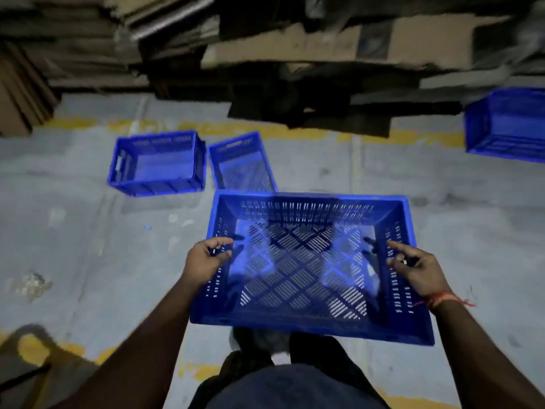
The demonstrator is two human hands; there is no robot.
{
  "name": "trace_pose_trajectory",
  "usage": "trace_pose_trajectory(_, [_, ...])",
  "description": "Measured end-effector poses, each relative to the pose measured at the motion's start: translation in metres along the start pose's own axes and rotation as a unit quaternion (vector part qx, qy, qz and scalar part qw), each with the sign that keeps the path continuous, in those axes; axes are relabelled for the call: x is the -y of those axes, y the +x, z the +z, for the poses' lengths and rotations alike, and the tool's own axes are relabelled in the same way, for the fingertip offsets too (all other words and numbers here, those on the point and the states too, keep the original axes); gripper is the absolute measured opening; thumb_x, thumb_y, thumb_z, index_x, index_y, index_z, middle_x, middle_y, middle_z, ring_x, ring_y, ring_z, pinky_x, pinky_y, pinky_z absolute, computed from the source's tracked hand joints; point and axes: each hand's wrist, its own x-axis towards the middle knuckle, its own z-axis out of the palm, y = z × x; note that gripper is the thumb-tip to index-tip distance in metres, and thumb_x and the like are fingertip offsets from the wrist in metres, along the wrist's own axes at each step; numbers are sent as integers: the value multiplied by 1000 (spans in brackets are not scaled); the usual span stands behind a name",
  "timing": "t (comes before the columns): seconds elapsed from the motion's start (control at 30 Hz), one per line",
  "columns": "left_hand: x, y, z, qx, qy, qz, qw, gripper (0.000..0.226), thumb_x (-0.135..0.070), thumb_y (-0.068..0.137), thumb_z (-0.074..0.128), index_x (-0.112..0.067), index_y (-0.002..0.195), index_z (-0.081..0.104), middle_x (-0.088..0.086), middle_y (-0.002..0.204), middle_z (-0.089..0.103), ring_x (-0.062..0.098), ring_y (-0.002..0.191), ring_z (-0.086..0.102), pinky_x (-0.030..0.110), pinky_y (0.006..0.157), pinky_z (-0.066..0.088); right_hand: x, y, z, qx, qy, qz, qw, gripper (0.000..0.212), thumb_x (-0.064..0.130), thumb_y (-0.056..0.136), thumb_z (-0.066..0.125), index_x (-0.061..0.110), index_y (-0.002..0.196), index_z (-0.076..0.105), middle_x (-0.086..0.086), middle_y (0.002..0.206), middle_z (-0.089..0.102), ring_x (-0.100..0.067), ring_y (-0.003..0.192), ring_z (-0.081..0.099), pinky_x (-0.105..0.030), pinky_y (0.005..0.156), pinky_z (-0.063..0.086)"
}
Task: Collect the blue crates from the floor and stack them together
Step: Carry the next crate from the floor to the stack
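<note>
Nearest: person's dark shorts, right under the held crate, which I'll use as the landmark. It's carried off the floor, level, open side up, feet visible through its slotted bottom.

Left hand is on the held crate's left wall, fingers hooked through the handle slot with tips showing inside, thumb over the rim, so clamped on the wall. Right hand is on the right wall the same way: fingers curled in at the slot, index partly extended along the rim. Red thread on that wrist.

Other crates relative to the held one:
- far left crate: on the concrete floor, upright
- narrow crate: just beyond its far rim, lying skewed; can't tell if it touches the far left one
- right crate: well off beyond the right corner, looks tipped, blurred

Cardboard stacks behind all of them.

Risks, as I judge them:
- Grip is fingertip-only in the slots, so a swing could slip one side and drop the crate.
- The skewed narrow crate means bad nesting if the held one is set down without squaring.
- The floor ahead is hidden by the held crate: trip hazard.
- Dim light and motion blur make alignment harder.
</note>
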Motion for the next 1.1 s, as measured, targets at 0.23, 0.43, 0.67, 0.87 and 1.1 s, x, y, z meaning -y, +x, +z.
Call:
trace_pose_trajectory(0.23, [-127, 50, 74, 67, 64, 96, 991, 25, -8, 84, 78, -29, 99, 76, -24, 63, 59, 1, 66, 55, 31, 75, 45, -21, -22, -108, -114, 32, 10, 993, 44, 9, 80, 77, 26, 119, 70, 5, 70, 56, -11, 68, 53, -28, 78, 46])
trace_pose_trajectory(0.43, [-217, 93, 162, 126, 104, 172, 971, 42, -12, 83, 80, -53, 87, 74, -27, 78, 69, 11, 88, 62, 36, 79, 49, -51, -35, -182, -210, 69, 34, 975, 43, 8, 80, 76, 24, 119, 70, 3, 72, 56, -11, 68, 53, -32, 78, 47])
trace_pose_trajectory(0.67, [-299, 131, 281, 198, 109, 198, 954, 29, -17, 80, 82, -39, 98, 77, -16, 87, 75, 13, 88, 64, 37, 84, 53, -93, -43, -265, -294, 88, 82, 948, 42, 11, 81, 76, 28, 118, 70, 4, 73, 58, -9, 68, 54, -29, 76, 47])
trace_pose_trajectory(0.87, [-377, 146, 403, 288, 88, 188, 935, 25, -1, 83, 76, -16, 103, 76, -5, 87, 76, 15, 79, 64, 27, 74, 53, -121, -49, -340, -352, 89, 121, 924, 42, 8, 81, 76, 32, 114, 70, 2, 74, 60, -11, 72, 55, -16, 72, 45])
trace_pose_trajectory(1.1, [-477, 157, 539, 369, 144, 245, 885, 21, -22, 74, 83, -26, 94, 78, -19, 78, 74, -2, 71, 64, 25, 76, 53, -148, -60, -433, -428, 105, 165, 882, 41, 10, 81, 76, 36, 112, 69, -1, 76, 58, -10, 71, 53, -10, 61, 42])
